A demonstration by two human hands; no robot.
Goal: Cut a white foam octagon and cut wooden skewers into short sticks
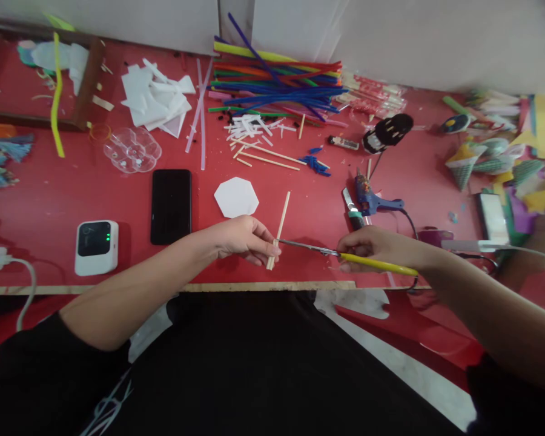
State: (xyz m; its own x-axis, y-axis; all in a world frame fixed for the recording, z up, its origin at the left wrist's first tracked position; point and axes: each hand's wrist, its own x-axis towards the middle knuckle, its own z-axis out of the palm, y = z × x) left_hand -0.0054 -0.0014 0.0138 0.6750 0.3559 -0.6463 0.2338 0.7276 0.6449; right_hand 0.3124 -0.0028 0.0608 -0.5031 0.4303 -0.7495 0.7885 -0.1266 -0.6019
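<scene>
Near the table's front edge, my left hand [252, 241] pinches a pale wooden stick [283, 213] that points up and away, with a shorter piece beside its lower end. My right hand [367, 247] is closed around yellow-handled scissors [381, 263]. Their metal blades point left and their tips meet the stick just by my left fingertips. Whether the blades are parted is too small to tell. A white octagonal card [237, 197] lies just beyond my left hand.
A black phone [171, 206] and a white device [97, 247] lie at left. Beyond are cut sticks [272, 157] and colourful pipe cleaners [277, 85]. A blue glue gun [375, 201] and a cutter [353, 209] lie beyond my right hand. Another person's arm [538, 248] shows at far right.
</scene>
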